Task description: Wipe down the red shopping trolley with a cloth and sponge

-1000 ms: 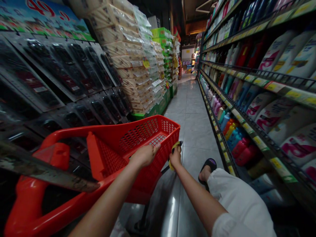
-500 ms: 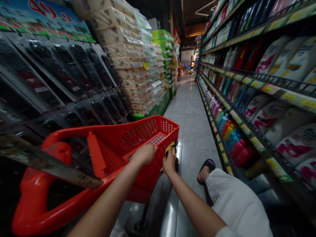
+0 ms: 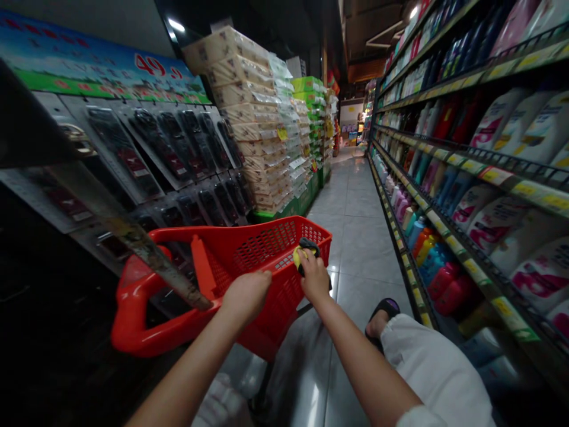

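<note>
A red plastic shopping cart [image 3: 275,237] with lattice sides stands in front of me, turned a little to the left. My left hand [image 3: 246,295] is closed on its near rim, the fingers mostly hidden behind the knuckles. In my right hand [image 3: 315,279] is a small yellow-and-black object [image 3: 308,245]; its exact kind cannot be made out. That hand holds it at the top of the near rim, by the cart's front end. Several small holes show the floor through the basket's bottom.
A rusty metal pole [image 3: 164,261] slants across the cart's handle end. Packaged black goods [image 3: 186,142] hang on a rack at left, beside stacked tissue packs [image 3: 253,118]. Shelves of bottles [image 3: 493,225] line the right. The tiled aisle [image 3: 351,201] runs ahead between them.
My right hand has lifted the yellow-and-black object from the cart's outer side to its rim. The view has shifted, so the cart and racks appear farther right.
</note>
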A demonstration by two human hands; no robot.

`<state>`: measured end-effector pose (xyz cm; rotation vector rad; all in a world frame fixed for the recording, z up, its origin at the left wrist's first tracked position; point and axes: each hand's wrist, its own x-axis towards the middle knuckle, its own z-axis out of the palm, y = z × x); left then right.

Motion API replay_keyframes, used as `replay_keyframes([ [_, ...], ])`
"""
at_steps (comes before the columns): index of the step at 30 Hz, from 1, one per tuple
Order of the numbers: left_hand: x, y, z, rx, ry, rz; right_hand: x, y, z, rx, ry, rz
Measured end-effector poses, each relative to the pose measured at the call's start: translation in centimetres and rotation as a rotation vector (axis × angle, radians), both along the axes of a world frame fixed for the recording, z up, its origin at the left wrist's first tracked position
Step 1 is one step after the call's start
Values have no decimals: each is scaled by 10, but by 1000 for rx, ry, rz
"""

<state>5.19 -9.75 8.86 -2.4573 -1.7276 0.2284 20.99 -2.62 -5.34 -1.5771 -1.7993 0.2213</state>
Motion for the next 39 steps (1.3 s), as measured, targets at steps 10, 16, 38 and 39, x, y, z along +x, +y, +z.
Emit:
replay_keyframes([
  [10, -79, -76, 49, 966, -1117, 119, -45, -32, 47, -65, -93, 169],
  [16, -75, -49, 78, 104, -1829, -58, -47, -39, 39, -46, -44, 252],
  [38, -42, 16, 71, -523, -2005, -385, -65, -59, 61, 82, 155, 230],
  [39, -38, 18, 71, -521, -2005, -384, -67, -61, 63, 114, 163, 278],
])
